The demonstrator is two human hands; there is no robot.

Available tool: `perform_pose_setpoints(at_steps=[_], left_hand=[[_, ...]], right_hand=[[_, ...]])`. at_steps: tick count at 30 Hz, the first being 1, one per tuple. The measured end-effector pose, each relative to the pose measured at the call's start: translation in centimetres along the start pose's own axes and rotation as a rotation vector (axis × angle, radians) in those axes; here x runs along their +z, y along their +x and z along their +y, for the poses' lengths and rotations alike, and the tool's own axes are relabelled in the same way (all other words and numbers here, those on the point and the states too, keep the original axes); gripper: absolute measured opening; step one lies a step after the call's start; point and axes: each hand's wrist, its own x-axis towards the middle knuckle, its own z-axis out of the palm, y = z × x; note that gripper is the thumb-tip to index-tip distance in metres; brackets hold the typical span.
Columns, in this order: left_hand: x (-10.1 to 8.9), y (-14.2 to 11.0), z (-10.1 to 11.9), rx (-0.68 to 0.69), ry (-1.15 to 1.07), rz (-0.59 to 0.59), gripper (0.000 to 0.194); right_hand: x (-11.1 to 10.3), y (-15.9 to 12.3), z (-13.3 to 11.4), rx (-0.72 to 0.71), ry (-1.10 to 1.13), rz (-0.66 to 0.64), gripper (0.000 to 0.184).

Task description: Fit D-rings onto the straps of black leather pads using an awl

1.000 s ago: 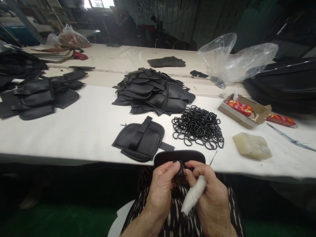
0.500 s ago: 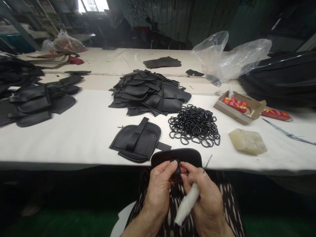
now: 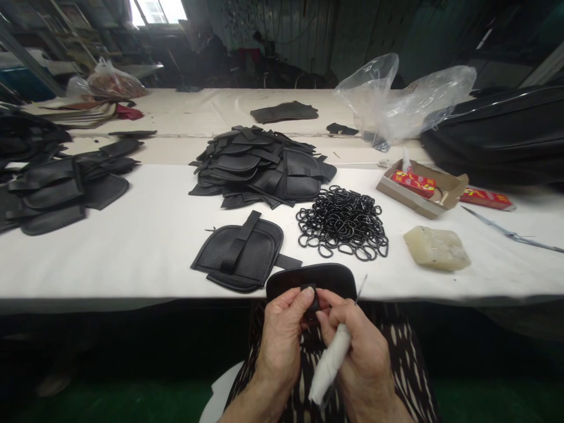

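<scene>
At the table's front edge, a black leather piece (image 3: 315, 276) stands tilted up behind my hands. My left hand (image 3: 282, 329) pinches a black strap on it between thumb and fingers. My right hand (image 3: 363, 341) is closed around an awl with a white wrapped handle (image 3: 328, 365), its thin metal tip pointing up and away. The right thumb and forefinger also touch the strap's side; whatever lies between them is hidden. Just beyond on the left lies another black leather piece (image 3: 240, 249) with a strap across it. A heap of black D-rings (image 3: 343, 223) sits to the right.
A large pile of black leather pieces (image 3: 259, 164) is mid-table, with more pieces (image 3: 53, 194) at the left. On the right are a yellowish wax-like block (image 3: 436, 248), a cardboard box (image 3: 408, 200) with red packets, scissors-like metal tool (image 3: 506, 232) and a clear plastic bag (image 3: 409, 100).
The view has shifted slightly, so most things appear a little further left. Both hands keep their hold on the leather piece, with the awl still in my right hand.
</scene>
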Motion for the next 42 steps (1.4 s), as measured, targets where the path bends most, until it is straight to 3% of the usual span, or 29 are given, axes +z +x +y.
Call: perform_pose_setpoints(at_steps=[12, 23, 28, 32, 34, 38, 42], left_hand=[[-0.1, 0.1, 0.1, 0.006, -0.03, 0.035, 0.016], [0.0, 0.2, 0.2, -0.001, -0.052, 0.046, 0.015], [0.3, -0.1, 0.9, -0.076, -0.081, 0.09, 0.015], [1.2, 0.4, 1.6, -0.118, -0.044, 0.159, 0.005], [1.7, 0.9, 1.9, -0.123, -0.029, 0.175, 0.001], [2.3, 1.5, 2.1, -0.143, -0.017, 0.175, 0.01], [2.3, 1.9, 2.2, -0.17, -0.031, 0.211, 0.016]], right_hand=[[0.0, -0.3, 0.2, 0.071, 0.086, -0.01, 0.014], [-0.5, 0.3, 0.1, 0.033, 0.093, -0.024, 0.015], [-3.8, 1.7, -0.4, 0.032, 0.061, -0.03, 0.019], [-7.9, 2.5, 0.1, 0.231, 0.119, -0.013, 0.056], [-9.9, 2.8, 0.6, 0.29, 0.055, 0.025, 0.065], [-12.8, 3.3, 1.3, 0.277, -0.159, 0.18, 0.04], [-13.8, 4.2, 2.2, 0.355, -0.233, 0.398, 0.026]])
